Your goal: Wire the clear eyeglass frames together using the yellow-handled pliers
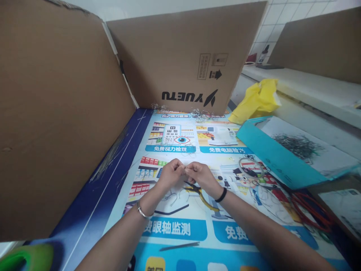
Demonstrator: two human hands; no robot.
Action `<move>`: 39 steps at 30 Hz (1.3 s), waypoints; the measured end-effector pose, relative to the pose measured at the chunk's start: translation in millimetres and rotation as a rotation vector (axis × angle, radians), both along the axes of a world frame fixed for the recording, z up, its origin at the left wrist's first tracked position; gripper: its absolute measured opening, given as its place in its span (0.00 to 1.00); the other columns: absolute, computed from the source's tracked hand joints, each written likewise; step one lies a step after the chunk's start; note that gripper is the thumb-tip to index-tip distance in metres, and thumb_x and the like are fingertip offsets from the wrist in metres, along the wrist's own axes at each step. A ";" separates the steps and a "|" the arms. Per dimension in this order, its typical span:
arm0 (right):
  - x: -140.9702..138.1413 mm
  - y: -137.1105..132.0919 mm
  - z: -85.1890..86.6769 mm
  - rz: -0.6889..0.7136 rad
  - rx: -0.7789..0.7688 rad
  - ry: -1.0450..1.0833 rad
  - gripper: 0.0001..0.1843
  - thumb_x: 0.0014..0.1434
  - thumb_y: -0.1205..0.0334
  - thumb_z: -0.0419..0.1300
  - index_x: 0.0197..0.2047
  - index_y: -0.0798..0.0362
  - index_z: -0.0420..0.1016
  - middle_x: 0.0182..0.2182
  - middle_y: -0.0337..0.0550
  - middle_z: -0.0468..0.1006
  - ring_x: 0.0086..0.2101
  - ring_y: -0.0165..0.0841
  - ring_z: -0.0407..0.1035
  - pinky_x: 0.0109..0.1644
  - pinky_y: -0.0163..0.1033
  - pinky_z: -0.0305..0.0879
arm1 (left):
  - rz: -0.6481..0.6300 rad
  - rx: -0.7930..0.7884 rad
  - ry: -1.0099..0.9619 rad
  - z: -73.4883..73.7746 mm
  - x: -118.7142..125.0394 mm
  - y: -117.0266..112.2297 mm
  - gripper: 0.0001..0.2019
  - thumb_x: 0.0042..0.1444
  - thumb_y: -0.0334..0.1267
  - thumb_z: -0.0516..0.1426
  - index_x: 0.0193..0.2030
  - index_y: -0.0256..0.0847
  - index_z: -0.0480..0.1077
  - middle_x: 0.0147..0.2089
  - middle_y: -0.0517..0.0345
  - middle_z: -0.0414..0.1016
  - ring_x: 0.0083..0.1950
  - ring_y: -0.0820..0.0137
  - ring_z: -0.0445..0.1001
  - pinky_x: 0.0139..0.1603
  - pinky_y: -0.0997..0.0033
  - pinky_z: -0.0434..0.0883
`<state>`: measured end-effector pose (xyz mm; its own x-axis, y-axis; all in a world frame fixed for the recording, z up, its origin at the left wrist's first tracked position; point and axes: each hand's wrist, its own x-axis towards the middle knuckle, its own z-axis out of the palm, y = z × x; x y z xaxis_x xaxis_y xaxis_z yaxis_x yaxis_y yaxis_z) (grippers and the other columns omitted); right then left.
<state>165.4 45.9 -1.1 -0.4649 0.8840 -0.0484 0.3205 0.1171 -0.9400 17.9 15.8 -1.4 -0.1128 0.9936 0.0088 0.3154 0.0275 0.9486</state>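
My left hand [172,173] and my right hand [200,175] meet fingertip to fingertip over the middle of the printed sheet [169,210]. Both are pinched closed on something too small to make out. Partly under my right hand lies a pair of pliers [207,201] with yellow handles, its dark jaws pointing left. A coil of thin pale wire [263,171] rests to the right of my right hand. Below my wrists, a thin grey strip [179,246] lies on the sheet.
Cardboard panels [180,56] stand behind and to the left. At the right are a turquoise box [279,162] holding a heap of dark wire-like pieces [296,146], a yellow bag [255,101] and red cord [310,212]. Green tape [39,256] sits front left.
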 end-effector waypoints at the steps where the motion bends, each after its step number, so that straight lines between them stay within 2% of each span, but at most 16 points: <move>1: 3.5 2.8 4.8 0.028 0.044 -0.044 0.11 0.56 0.55 0.52 0.30 0.53 0.69 0.21 0.37 0.72 0.23 0.30 0.68 0.28 0.35 0.65 | 0.004 -0.001 -0.005 0.3 -0.7 0.0 0.06 0.51 0.37 0.54 0.25 0.40 0.66 0.21 0.65 0.68 0.24 0.74 0.64 0.26 0.76 0.59; 4: 19.4 5.7 25.2 0.134 0.188 -0.194 0.07 0.52 0.58 0.58 0.31 0.52 0.73 0.31 0.42 0.75 0.33 0.34 0.69 0.39 0.39 0.63 | 0.036 -0.001 -0.029 1.1 -2.7 0.3 0.07 0.51 0.39 0.54 0.25 0.41 0.65 0.22 0.65 0.69 0.22 0.75 0.63 0.25 0.77 0.59; 7: 36.7 -7.6 43.9 0.217 0.299 -0.378 0.13 0.43 0.61 0.66 0.34 0.54 0.75 0.34 0.48 0.74 0.41 0.44 0.65 0.46 0.46 0.59 | 0.069 0.001 -0.063 1.3 -4.0 1.2 0.08 0.52 0.41 0.54 0.26 0.41 0.64 0.22 0.65 0.69 0.21 0.76 0.62 0.25 0.77 0.59; 9: 45.3 -23.2 48.9 0.348 0.469 -0.793 0.17 0.44 0.60 0.65 0.40 0.55 0.74 0.38 0.52 0.73 0.42 0.47 0.64 0.43 0.47 0.60 | 0.076 0.000 -0.088 0.8 -4.2 2.0 0.08 0.53 0.41 0.54 0.27 0.40 0.64 0.23 0.64 0.70 0.20 0.77 0.62 0.24 0.77 0.60; 11: 51.6 -37.6 47.2 0.381 0.532 -0.964 0.22 0.45 0.60 0.65 0.45 0.54 0.72 0.41 0.53 0.71 0.43 0.47 0.63 0.42 0.46 0.60 | 0.076 -0.001 -0.109 -0.3 -4.3 2.8 0.08 0.53 0.42 0.54 0.28 0.40 0.65 0.24 0.64 0.71 0.20 0.77 0.63 0.24 0.77 0.60; 14: 56.9 -48.6 38.1 0.396 0.587 -0.974 0.18 0.48 0.66 0.59 0.45 0.54 0.70 0.41 0.52 0.70 0.42 0.44 0.61 0.43 0.44 0.58 | 0.070 0.003 -0.130 -2.0 -4.4 3.5 0.08 0.53 0.42 0.54 0.30 0.40 0.66 0.26 0.62 0.72 0.22 0.77 0.66 0.24 0.78 0.61; 17: 56.1 -48.1 28.8 0.337 0.633 -0.992 0.16 0.47 0.70 0.55 0.42 0.54 0.70 0.39 0.52 0.69 0.41 0.43 0.61 0.42 0.44 0.56 | 0.054 0.005 -0.161 -2.2 -4.7 3.5 0.08 0.53 0.41 0.54 0.30 0.40 0.66 0.27 0.61 0.73 0.23 0.77 0.67 0.24 0.78 0.61; 25: 45.6 -39.0 11.3 0.216 0.697 -1.014 0.13 0.48 0.69 0.53 0.40 0.55 0.68 0.37 0.53 0.69 0.38 0.44 0.61 0.38 0.44 0.55 | 0.048 0.003 -0.197 -0.3 -5.3 4.7 0.06 0.52 0.39 0.55 0.30 0.39 0.66 0.26 0.61 0.74 0.22 0.78 0.67 0.24 0.78 0.61; 29: 47.3 -34.0 9.2 0.195 0.643 -0.979 0.14 0.52 0.73 0.50 0.42 0.58 0.69 0.37 0.53 0.69 0.39 0.42 0.62 0.40 0.43 0.56 | 0.033 0.006 -0.200 0.8 -4.8 4.9 0.05 0.51 0.38 0.55 0.31 0.39 0.66 0.27 0.61 0.73 0.23 0.77 0.67 0.24 0.78 0.61; 34: 51.4 -31.1 12.3 0.175 0.607 -0.812 0.10 0.60 0.67 0.47 0.40 0.58 0.68 0.38 0.52 0.70 0.41 0.41 0.62 0.45 0.43 0.57 | 0.034 0.009 -0.200 2.1 -3.7 3.9 0.04 0.51 0.37 0.55 0.29 0.39 0.67 0.27 0.61 0.73 0.24 0.77 0.67 0.25 0.78 0.61; 36: 53.9 -29.8 13.6 0.140 0.529 -0.731 0.09 0.61 0.65 0.47 0.40 0.57 0.67 0.37 0.50 0.70 0.40 0.40 0.63 0.43 0.43 0.57 | 0.044 0.015 -0.208 2.6 -3.4 3.8 0.04 0.50 0.36 0.56 0.29 0.39 0.68 0.24 0.62 0.71 0.24 0.76 0.67 0.26 0.78 0.62; 39: 56.1 -26.9 16.7 0.112 0.326 -0.535 0.09 0.62 0.59 0.48 0.37 0.53 0.65 0.32 0.43 0.70 0.34 0.36 0.64 0.37 0.39 0.58 | 0.042 0.030 -0.274 4.8 -3.2 3.4 0.04 0.50 0.36 0.57 0.30 0.39 0.68 0.20 0.65 0.67 0.23 0.76 0.65 0.27 0.77 0.62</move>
